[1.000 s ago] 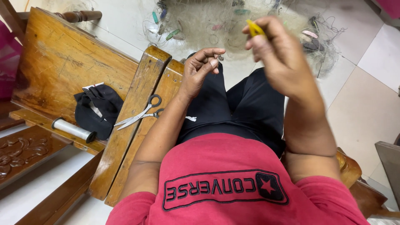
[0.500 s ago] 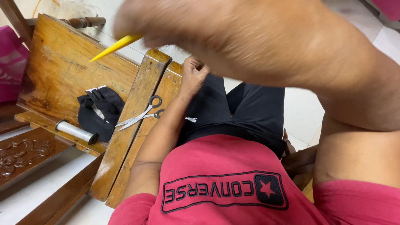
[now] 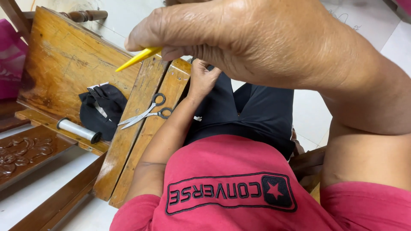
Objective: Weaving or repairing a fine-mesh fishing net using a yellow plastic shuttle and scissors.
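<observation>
Closest to my camera, my right hand (image 3: pixel 257 42) fills the upper part of the view, raised high and close to the lens. Its fingers are clenched around a yellow pointed tool (image 3: pixel 139 57), pinched so that only the tapered tip sticks out to the left, above the wooden armrest (image 3: pixel 141 128). I can't see any thread or line on the tool from here, so I can't say whether it is loaded or pulling anything.

Below that, the red shirt and black trousers (image 3: pixel 257 111) take up the middle of the frame. My left hand (image 3: pixel 203 79) sits further out, at the knee beside the armrest's far end, fingers curled in as if pinching something small; what they grip is hidden from me.

On the armrest itself lie a pair of scissors (image 3: pixel 145 113), flat, blades pointing left, touched by neither hand. Just beyond, on the neighbouring wooden seat (image 3: pixel 64 64), a black cloth bag (image 3: pixel 102 109) sits slumped, and a spool of clear line (image 3: pixel 79 130) lies on its side near the seat's front edge.

As I judge it, the work is mid-stroke: the tool is drawn up and away from the left hand, cutting has not come up yet, and the spool has plenty wound on it.
</observation>
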